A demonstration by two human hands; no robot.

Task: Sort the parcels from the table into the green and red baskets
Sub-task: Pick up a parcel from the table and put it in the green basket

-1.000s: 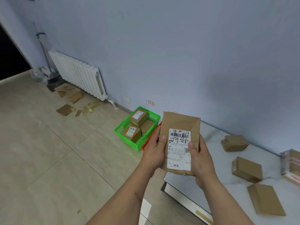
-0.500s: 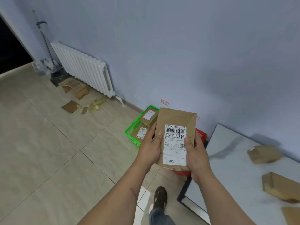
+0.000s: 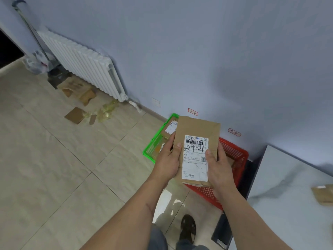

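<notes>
A flat brown paper parcel [image 3: 197, 129] with a white shipping label and handwritten black characters is held upright in front of me. My left hand [image 3: 168, 160] grips its left edge and my right hand [image 3: 217, 168] grips its right edge, thumbs on the label side. Behind the parcel on the floor against the wall stand the green basket [image 3: 153, 150], holding labelled brown parcels [image 3: 171, 126], and the red basket [image 3: 236, 156] to its right. Both baskets are partly hidden by the parcel and my hands. One brown parcel [image 3: 323, 194] lies on the white table [image 3: 281, 186] at the right edge.
Small red-bordered labels [image 3: 193, 111] [image 3: 234, 132] are stuck on the wall above each basket. A white radiator [image 3: 81, 64] lines the wall at left, with cardboard scraps [image 3: 75, 115] and a broom on the tiled floor. My foot in a dark shoe [image 3: 188, 229] is below.
I have stepped closer to the baskets with the parcel in both hands. The view swung left, so most of the table and its parcels left the frame and the red basket came into view.
</notes>
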